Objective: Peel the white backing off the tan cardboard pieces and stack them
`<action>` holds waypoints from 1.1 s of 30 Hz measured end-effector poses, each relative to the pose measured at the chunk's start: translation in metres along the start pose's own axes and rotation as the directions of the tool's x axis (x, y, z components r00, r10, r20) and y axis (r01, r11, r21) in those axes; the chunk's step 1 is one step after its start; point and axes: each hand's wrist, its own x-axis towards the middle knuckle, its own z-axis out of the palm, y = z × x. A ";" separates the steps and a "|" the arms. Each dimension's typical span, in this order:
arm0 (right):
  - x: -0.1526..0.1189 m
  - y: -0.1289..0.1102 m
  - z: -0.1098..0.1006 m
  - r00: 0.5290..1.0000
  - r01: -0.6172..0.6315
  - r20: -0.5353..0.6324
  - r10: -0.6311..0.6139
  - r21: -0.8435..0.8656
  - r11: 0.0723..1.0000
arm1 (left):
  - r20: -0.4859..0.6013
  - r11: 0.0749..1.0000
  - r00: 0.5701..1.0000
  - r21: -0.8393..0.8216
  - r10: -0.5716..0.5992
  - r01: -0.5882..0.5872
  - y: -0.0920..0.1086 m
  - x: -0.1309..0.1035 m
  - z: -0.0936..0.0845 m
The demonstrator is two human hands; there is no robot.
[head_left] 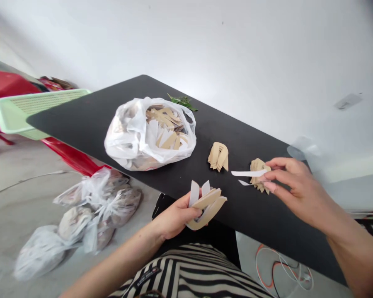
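Observation:
My left hand (182, 213) is closed on several U-shaped paper pieces (209, 207), tan on one side and white on another, near the front edge of the black table (233, 207). Between the fingertips of my right hand (287, 178) is one white-faced U-shaped piece (248, 173), held above the table's right part. Just behind it lies a tan pile (258, 165) of such pieces, partly covered. Another tan stack (218, 156) sits between my hands, farther back. Left of it, an open white plastic bag (127, 136) holds many tan and white pieces.
Green leaves (184, 102) lie behind the bag. A clear plastic item (304, 147) is at the table's right end. A pale green basket (15, 118) stands at the left. Tied plastic bags (43, 252) and cables (279, 265) are on the floor.

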 end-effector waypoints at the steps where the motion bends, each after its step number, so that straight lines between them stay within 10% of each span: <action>1: 0.006 0.001 -0.001 0.999 0.033 0.003 -0.033 0.004 0.999 | 0.003 1.000 1.000 -0.009 0.007 -0.007 0.000 -0.001 -0.001; 6: 0.063 0.018 0.022 0.962 -0.120 0.270 0.030 0.321 0.939 | 0.015 0.999 1.000 -0.034 0.007 -0.006 0.000 0.000 -0.007; 11: 0.137 0.045 0.073 0.885 -0.391 0.459 0.081 0.635 0.666 | 0.003 0.996 1.000 -0.090 -0.014 0.014 0.005 0.004 -0.009; 16: 0.186 0.065 0.112 0.829 -0.485 0.558 0.040 0.682 0.548 | -0.046 0.991 0.999 -0.128 -0.028 0.022 0.012 0.009 -0.011; 25: 0.200 0.092 0.161 0.906 -0.374 0.404 0.125 0.626 0.684 | -0.104 0.992 0.993 -0.118 -0.062 0.049 0.014 0.016 -0.014; 33: 0.180 0.090 0.154 0.937 -0.349 0.205 0.283 0.514 0.784 | -0.094 0.996 0.993 -0.064 -0.066 0.060 0.028 0.017 -0.006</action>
